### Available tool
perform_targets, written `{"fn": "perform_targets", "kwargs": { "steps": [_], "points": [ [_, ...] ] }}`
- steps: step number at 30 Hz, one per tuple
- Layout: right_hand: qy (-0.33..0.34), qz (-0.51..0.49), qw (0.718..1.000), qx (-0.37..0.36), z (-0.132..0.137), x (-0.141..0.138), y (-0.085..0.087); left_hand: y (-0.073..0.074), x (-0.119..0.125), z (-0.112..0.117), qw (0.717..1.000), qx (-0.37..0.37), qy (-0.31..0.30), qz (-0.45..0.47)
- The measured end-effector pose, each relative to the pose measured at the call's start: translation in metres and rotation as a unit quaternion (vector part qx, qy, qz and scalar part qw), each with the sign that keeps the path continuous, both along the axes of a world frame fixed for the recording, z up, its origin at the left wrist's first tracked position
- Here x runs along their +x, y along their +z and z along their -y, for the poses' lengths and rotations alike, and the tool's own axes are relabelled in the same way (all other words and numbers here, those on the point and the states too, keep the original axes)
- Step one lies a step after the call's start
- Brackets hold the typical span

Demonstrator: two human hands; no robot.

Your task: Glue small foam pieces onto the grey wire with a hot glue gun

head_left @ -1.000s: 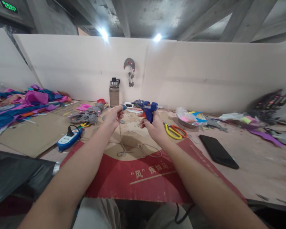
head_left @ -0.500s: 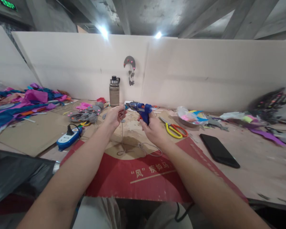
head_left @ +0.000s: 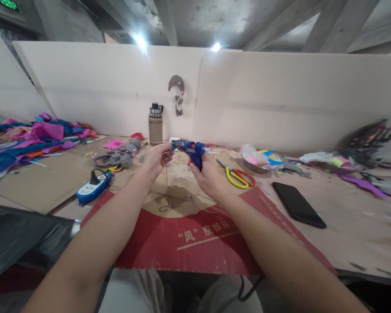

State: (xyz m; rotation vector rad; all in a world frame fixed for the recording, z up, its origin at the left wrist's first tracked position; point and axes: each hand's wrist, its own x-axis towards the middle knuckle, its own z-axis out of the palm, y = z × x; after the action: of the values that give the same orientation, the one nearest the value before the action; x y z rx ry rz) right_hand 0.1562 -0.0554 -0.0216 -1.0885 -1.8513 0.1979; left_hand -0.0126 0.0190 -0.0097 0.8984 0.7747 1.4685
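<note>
My right hand is closed round the handle of a blue hot glue gun, held above the table with its nozzle pointing left. My left hand is pinched just at the nozzle tip, holding the top end of a thin grey cord that hangs down to the red and tan cardboard. More of the cord lies in loops on the cardboard below my hands.
Yellow-handled scissors and a black phone lie to the right. A blue and white power strip sits left, a water bottle at the back wall. Coloured felt scraps pile far left; a metal bowl with scraps stands right.
The glue gun in my right hand has moved left and tipped toward my left hand, so its nozzle now meets the pinched cord end. Both hands sit slightly closer together.
</note>
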Motion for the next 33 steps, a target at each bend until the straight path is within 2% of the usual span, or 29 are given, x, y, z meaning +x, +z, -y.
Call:
{"fn": "perform_targets", "kwargs": {
  "steps": [7,12,18,26,33],
  "points": [
    [-0.024,0.015,1.0,-0.004,0.0004,-0.0013,-0.0005,0.0005,0.0005,0.0013,1.0,0.015,0.014,-0.014],
    [-0.017,0.014,1.0,0.009,-0.0007,-0.0008,-0.0008,0.0023,-0.001,0.0021,0.999,0.023,0.034,-0.012],
    [-0.017,0.014,1.0,0.005,-0.0008,-0.0013,-0.0012,0.0004,0.0013,0.0032,0.999,0.03,0.012,-0.028],
    [-0.024,0.021,0.999,0.001,0.0017,-0.0011,0.0003,0.0014,-0.0011,0.0025,0.998,0.034,0.041,-0.025],
    [-0.022,0.013,1.0,-0.001,0.0017,-0.0015,0.0007,0.0004,0.0006,0.0039,0.998,0.034,0.025,-0.037]
  ]
}}
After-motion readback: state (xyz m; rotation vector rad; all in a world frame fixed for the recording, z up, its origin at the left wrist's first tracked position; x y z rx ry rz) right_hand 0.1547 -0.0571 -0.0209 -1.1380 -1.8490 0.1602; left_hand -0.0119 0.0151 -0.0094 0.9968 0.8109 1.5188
